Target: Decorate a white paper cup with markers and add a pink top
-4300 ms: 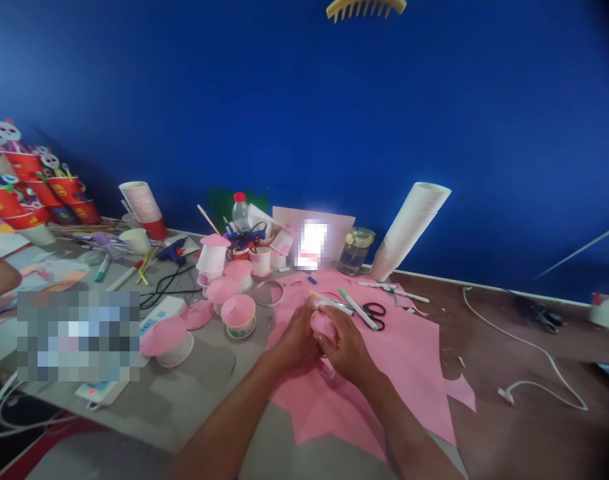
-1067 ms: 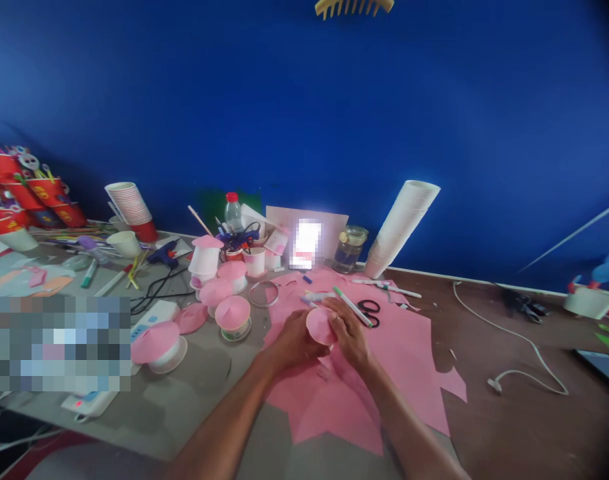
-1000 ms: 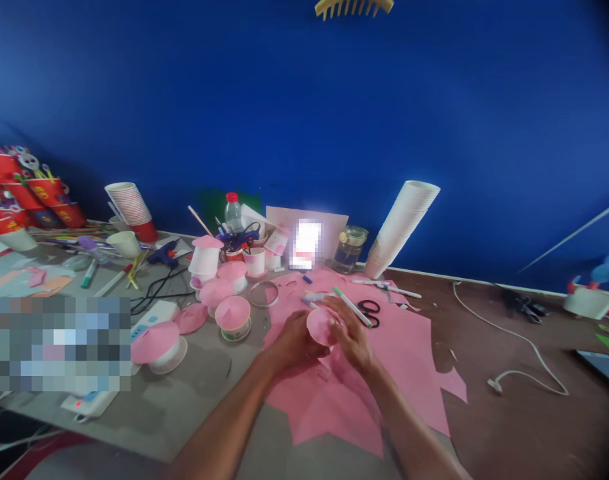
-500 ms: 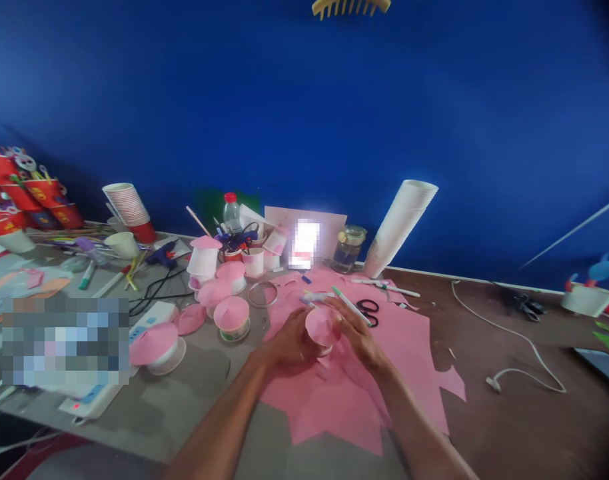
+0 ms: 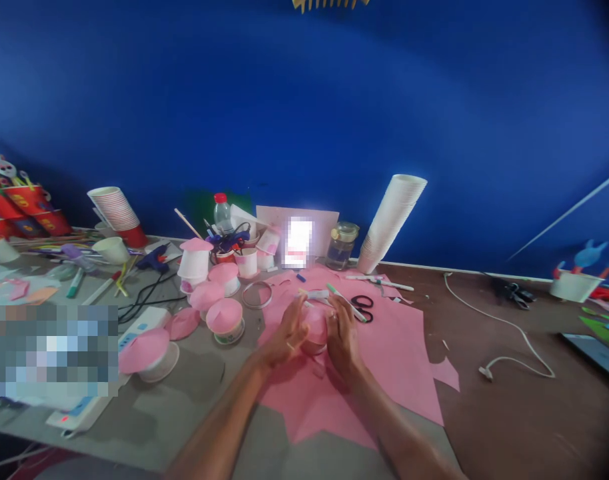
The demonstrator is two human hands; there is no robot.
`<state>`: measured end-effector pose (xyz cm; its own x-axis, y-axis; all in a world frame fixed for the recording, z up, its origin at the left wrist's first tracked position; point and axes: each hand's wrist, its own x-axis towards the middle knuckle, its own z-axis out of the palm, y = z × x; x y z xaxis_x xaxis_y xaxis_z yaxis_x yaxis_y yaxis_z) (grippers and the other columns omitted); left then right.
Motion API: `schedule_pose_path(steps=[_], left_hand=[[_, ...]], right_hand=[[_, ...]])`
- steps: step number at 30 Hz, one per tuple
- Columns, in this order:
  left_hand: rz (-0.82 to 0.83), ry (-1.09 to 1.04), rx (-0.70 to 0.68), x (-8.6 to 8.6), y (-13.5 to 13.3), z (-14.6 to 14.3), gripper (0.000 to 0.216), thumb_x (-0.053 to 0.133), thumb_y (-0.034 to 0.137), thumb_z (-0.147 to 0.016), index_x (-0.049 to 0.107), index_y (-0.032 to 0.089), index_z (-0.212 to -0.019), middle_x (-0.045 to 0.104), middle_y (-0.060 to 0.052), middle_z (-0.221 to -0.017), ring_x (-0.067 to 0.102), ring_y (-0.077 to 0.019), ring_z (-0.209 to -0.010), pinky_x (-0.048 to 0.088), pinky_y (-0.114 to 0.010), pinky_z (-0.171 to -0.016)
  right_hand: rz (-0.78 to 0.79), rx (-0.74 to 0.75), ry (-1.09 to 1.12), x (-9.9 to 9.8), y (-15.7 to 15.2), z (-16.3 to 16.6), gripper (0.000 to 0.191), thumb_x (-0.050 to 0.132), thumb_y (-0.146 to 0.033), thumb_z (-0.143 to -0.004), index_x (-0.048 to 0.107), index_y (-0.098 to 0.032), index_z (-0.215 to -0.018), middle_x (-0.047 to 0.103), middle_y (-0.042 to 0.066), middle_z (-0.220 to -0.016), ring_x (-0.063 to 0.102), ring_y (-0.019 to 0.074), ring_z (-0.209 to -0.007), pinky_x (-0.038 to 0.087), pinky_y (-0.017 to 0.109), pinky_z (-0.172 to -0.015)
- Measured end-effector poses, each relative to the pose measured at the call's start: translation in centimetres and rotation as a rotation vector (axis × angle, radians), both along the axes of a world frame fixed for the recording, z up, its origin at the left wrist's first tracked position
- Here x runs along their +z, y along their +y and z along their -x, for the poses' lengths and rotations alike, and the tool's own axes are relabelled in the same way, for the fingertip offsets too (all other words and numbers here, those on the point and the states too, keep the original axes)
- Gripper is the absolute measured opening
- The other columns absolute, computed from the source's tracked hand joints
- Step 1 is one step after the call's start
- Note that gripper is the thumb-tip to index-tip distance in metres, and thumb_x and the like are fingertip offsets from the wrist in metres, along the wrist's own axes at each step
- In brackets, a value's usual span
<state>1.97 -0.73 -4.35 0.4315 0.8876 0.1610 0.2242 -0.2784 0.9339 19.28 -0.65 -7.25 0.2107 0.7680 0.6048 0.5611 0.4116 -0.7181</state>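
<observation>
A paper cup with a pink paper cone top (image 5: 314, 321) stands between my hands above the pink paper sheet (image 5: 389, 360). My left hand (image 5: 288, 332) curves round its left side, thumb against the cone. My right hand (image 5: 343, 337) presses in from the right, fingers along the cone's edge. The cup's lower part is mostly hidden by my hands. Behind the fingertips lie a green-capped marker (image 5: 344, 303) and black-handled scissors (image 5: 363, 309). Left of my left hand is another cup with a pink cone top (image 5: 225, 319).
Several more pink-topped cups stand left, near a clear ring (image 5: 257, 294) and a white power strip (image 5: 89, 407). A tall stack of white cups (image 5: 392, 223) leans by a glass jar (image 5: 341, 245) at the wall. A white cable (image 5: 527, 340) lies right.
The view has shifted slightly right. My left hand has come up round the side of the cone top, and my right hand has moved from its top edge to its right side.
</observation>
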Motion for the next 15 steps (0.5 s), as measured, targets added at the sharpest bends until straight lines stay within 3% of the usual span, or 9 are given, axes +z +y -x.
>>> schedule_pose_path(steps=[4,8,15], left_hand=[[-0.235,0.212,0.020,-1.8,-0.4,-1.4,0.080,0.032,0.066,-0.094,0.017,0.020,-0.158,0.020,-0.019,-0.164,0.011,-0.0365,-0.153,0.011,-0.062,-0.122],[-0.387,0.287,0.076,-1.9,-0.3,-1.4,0.082,0.032,0.064,-0.095,0.008,0.019,-0.159,0.021,-0.020,-0.163,0.014,-0.0344,-0.152,0.012,-0.063,-0.121],[-0.613,0.491,0.121,-1.4,-0.5,-1.5,0.077,0.024,0.062,-0.097,0.022,0.011,-0.155,0.035,-0.023,-0.156,0.022,-0.0338,-0.150,0.013,-0.062,-0.120]], right_hand=[[0.002,-0.006,-0.037,0.2,-0.2,0.3,0.034,0.040,-0.039,-0.100,0.061,-0.023,-0.122,0.060,0.013,-0.129,0.054,0.0289,-0.122,0.043,0.057,-0.104],[0.010,-0.002,-0.047,0.2,-0.3,0.4,0.032,0.039,-0.035,-0.100,0.060,-0.023,-0.121,0.060,0.012,-0.129,0.053,0.0283,-0.123,0.043,0.057,-0.104],[0.049,-0.020,-0.064,0.5,-0.4,0.7,0.033,0.037,-0.035,-0.100,0.061,-0.021,-0.119,0.061,0.014,-0.127,0.053,0.0294,-0.121,0.043,0.057,-0.103]])
